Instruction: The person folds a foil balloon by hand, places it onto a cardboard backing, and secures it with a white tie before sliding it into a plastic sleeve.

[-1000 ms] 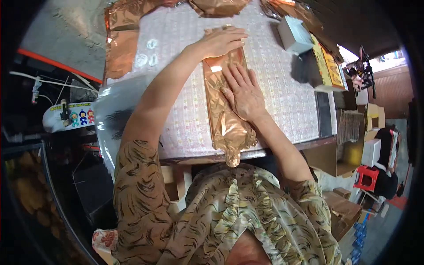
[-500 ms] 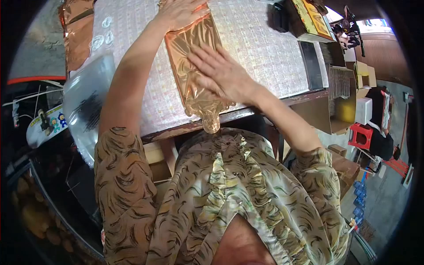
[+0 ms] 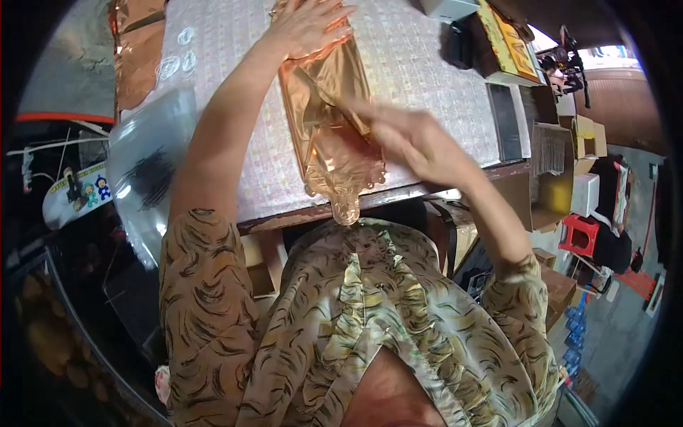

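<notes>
A flat rose-gold foil balloon [image 3: 341,160] lies lengthwise on the table, its narrow rounded tail hanging over the front edge. My left hand [image 3: 313,28] rests on its upper part, fingers spread and palm down. Over the right side of the foil is my right hand [image 3: 420,142], with one finger reaching across toward the middle. Motion smears those fingers, and whether they grip the foil is not visible. A slanting dark crease runs across the foil near them.
A patterned cloth covers the table [image 3: 245,167]. Loops of white string [image 3: 168,67] and clear plastic bags [image 3: 153,156] lie at left, beside more copper-coloured foil [image 3: 140,64]. At right are a black case [image 3: 459,46], a yellow box [image 3: 509,43] and a dark flat panel [image 3: 505,121].
My right hand has lifted from lying flat on the foil and shifted right, its fingers now partly bent. My left hand stays spread on the foil. The whole view has shifted slightly.
</notes>
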A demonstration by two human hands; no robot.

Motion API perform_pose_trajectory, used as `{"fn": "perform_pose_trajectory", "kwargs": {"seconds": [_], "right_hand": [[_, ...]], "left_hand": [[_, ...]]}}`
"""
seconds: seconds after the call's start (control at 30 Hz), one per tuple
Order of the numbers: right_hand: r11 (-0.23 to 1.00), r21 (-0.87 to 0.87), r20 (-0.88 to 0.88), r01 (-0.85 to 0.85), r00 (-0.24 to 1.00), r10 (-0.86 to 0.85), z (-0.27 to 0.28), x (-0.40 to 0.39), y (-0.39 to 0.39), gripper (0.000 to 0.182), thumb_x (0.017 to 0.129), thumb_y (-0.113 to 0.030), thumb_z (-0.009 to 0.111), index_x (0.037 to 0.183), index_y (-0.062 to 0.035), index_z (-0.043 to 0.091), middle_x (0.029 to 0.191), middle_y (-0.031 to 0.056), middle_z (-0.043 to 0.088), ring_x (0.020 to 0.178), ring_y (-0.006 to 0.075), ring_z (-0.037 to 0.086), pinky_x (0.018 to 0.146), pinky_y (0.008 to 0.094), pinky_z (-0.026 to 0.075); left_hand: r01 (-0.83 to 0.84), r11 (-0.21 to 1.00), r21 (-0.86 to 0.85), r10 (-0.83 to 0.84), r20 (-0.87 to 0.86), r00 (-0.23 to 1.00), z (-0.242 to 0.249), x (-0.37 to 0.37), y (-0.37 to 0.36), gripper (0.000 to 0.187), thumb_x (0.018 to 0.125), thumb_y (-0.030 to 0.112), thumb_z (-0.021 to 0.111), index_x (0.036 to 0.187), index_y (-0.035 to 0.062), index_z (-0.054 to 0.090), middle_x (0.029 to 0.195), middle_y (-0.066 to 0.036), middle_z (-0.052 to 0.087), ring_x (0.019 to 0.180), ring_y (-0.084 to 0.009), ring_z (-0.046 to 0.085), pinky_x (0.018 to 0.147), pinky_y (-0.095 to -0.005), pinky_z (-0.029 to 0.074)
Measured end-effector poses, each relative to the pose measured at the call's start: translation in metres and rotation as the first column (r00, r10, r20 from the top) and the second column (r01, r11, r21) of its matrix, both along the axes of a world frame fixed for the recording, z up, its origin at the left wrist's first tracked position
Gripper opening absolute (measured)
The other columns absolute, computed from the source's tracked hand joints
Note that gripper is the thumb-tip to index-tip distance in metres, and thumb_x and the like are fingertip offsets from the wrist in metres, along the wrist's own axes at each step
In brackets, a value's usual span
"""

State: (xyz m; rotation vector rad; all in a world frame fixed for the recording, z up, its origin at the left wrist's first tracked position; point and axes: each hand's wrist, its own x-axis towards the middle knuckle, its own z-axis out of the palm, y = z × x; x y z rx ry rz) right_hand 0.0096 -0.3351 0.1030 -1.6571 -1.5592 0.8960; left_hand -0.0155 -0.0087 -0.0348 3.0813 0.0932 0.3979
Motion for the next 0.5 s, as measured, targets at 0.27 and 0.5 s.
{"fn": "perform_pose_trajectory", "kwargs": {"seconds": [0.27,0.5], "right_hand": [[0.798,0.108,0.567,-0.593,0.696,0.440,-0.076,-0.007,0.089,0.059,0.110,-0.048,0.039,0.163,-0.0220,0.036,0.170,0.0004,0.032,0.158,0.0217,0.027,0.133,0.0485,0.010],[0.706,-0.048,0.278,-0.706,0.670,0.689,-0.076,-0.041,0.025,0.083,0.105,-0.068,0.013,0.165,-0.0110,0.024,0.174,0.0078,0.020,0.161,0.0235,0.014,0.133,0.0452,0.010]], "left_hand": [[-0.054,0.995,-0.088,0.042,-0.133,0.990,0.049,-0.007,-0.024,0.068,0.107,0.058,0.040,0.162,0.0174,0.038,0.170,-0.014,0.028,0.159,-0.0412,0.015,0.124,-0.0674,0.013],[-0.022,0.990,-0.140,0.008,-0.100,0.995,0.045,-0.010,-0.024,0.068,0.107,0.057,0.041,0.160,0.0161,0.040,0.170,-0.014,0.030,0.160,-0.0407,0.015,0.125,-0.0659,0.012]]}}
